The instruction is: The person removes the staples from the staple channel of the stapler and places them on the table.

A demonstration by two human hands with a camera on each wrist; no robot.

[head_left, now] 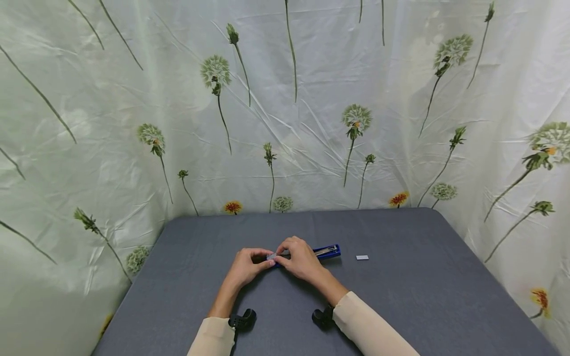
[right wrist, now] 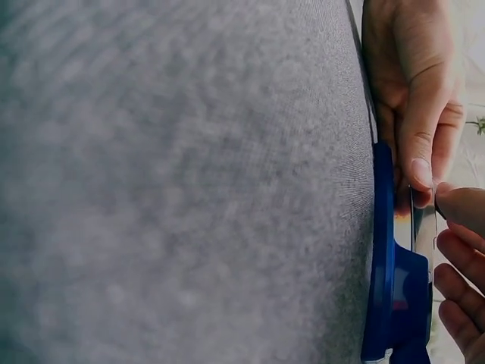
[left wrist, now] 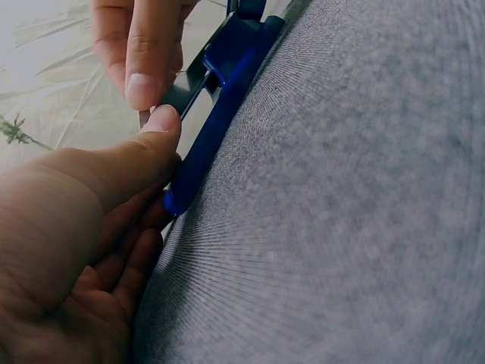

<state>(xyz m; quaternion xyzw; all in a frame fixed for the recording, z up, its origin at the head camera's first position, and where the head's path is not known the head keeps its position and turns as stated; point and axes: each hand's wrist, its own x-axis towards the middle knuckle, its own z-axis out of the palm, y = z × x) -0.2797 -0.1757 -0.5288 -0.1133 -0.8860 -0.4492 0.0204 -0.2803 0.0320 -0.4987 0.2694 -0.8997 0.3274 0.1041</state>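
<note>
A blue stapler (head_left: 328,253) lies opened out on the table, its top part swung back to the right with the metal inside showing. My left hand (head_left: 245,267) grips its left end, thumb on the tip of the metal channel (right wrist: 421,227) and fingers by the blue base (left wrist: 201,163). Over that same end, my right hand (head_left: 300,259) pinches a small silver staple strip (head_left: 271,256) between thumb and fingertips. The fingertips of both hands nearly meet there and partly hide the strip. A second small pale strip (head_left: 362,257) lies right of the stapler.
A grey cloth covers the table (head_left: 401,296). Behind it and at both sides hangs a pale curtain (head_left: 311,138) printed with dandelions. A black wrist camera (head_left: 243,320) sits on the left wrist, another black camera (head_left: 323,317) on the right.
</note>
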